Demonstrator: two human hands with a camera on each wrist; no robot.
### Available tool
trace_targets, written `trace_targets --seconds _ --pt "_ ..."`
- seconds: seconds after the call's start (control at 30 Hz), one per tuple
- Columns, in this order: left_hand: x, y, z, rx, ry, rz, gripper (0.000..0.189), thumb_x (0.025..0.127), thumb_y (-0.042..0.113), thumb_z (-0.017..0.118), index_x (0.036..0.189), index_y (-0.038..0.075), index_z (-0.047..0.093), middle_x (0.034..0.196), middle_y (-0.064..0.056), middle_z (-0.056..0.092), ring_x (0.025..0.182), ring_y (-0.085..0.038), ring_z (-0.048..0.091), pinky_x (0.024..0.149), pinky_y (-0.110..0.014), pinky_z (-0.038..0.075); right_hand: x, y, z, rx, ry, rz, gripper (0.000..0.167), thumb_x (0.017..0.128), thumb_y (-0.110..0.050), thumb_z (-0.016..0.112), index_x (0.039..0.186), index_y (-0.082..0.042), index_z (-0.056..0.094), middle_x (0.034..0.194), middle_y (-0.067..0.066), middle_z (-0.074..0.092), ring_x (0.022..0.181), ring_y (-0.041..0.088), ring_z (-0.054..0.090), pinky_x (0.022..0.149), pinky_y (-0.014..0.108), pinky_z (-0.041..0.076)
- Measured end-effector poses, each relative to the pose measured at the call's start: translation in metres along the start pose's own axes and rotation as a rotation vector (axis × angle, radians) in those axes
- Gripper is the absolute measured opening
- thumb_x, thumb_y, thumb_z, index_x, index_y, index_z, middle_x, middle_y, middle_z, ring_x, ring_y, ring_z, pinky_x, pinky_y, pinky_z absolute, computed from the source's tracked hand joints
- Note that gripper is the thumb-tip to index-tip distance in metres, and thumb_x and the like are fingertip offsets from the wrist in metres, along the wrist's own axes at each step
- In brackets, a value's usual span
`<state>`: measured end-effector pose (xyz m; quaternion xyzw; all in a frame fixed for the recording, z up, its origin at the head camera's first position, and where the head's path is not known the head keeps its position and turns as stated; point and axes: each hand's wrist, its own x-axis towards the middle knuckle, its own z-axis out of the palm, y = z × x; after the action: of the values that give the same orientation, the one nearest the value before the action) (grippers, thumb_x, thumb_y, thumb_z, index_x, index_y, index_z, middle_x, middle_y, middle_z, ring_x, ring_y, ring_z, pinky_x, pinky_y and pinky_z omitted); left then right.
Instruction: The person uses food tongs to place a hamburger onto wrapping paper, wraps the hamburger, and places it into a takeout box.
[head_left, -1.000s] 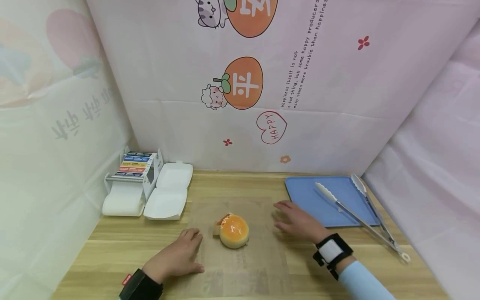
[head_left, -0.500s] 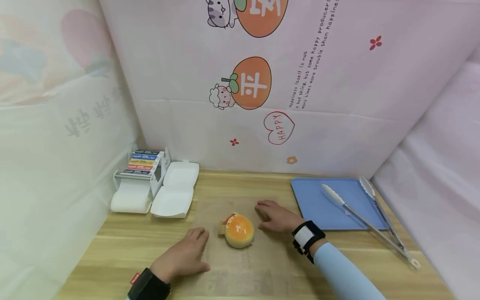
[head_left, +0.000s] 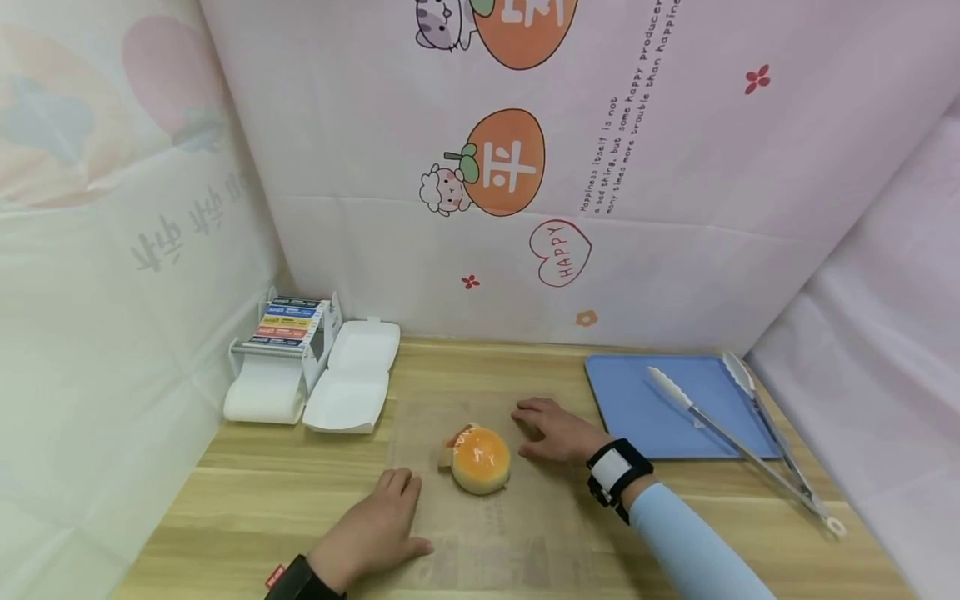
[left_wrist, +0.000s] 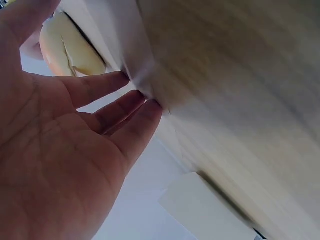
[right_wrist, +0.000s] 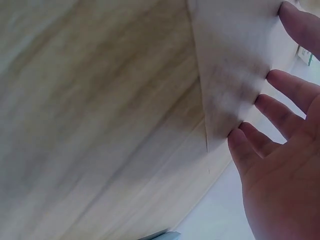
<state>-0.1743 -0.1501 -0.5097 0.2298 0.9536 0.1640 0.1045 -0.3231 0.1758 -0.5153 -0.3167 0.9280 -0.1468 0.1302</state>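
A round, glossy burger bun (head_left: 481, 460) with filling poking out at its left lies on a thin, see-through brown sheet of wrapping paper (head_left: 517, 517). My left hand (head_left: 375, 529) rests at the sheet's left edge, fingers extended and thumb apart. In the left wrist view its fingertips (left_wrist: 152, 106) touch down along the paper's edge, with the bun (left_wrist: 70, 47) beyond. To the right of the bun, my right hand (head_left: 555, 432) lies with spread fingers; the right wrist view has its fingertips (right_wrist: 237, 135) on the paper (right_wrist: 230, 60). Neither hand touches the bun.
An opened white clamshell box (head_left: 348, 400) stands at the back left beside a white dispenser (head_left: 281, 333) holding a roll and coloured labels. Metal tongs (head_left: 750, 458) lie across a blue tray (head_left: 615, 392) at the right. White printed sheets wall in the table.
My right hand has moved left, away from the tray and onto the paper near the bun. My left hand has slid slightly toward me along the paper's edge. The bun stays put.
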Motion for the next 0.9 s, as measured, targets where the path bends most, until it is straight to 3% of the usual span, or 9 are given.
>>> trace_targets --seconds 0.43,0.9 --pt "0.012 -0.007 -0.008 -0.02 -0.02 -0.017 0.088 0.086 0.049 0.078 0.143 -0.009 0.046 0.146 -0.028 0.043 0.137 -0.043 0.041 0.107 -0.054 0.044 -0.018 -0.001 0.009 -0.04 0.052 0.06 0.067 0.096 -0.044 0.068 0.15 -0.008 0.049 0.157 0.016 0.04 0.146 0.036 0.034 0.116 0.05 0.036" --pt "0.036 -0.02 -0.014 -0.033 -0.01 0.007 0.089 0.084 0.043 0.081 0.145 -0.011 0.045 0.15 -0.028 0.042 0.141 -0.044 0.037 0.115 -0.053 0.036 -0.053 -0.027 0.02 -0.13 0.097 0.225 0.066 0.095 -0.051 0.066 0.146 -0.01 0.054 0.152 0.014 0.047 0.139 0.036 0.042 0.107 0.053 0.045"
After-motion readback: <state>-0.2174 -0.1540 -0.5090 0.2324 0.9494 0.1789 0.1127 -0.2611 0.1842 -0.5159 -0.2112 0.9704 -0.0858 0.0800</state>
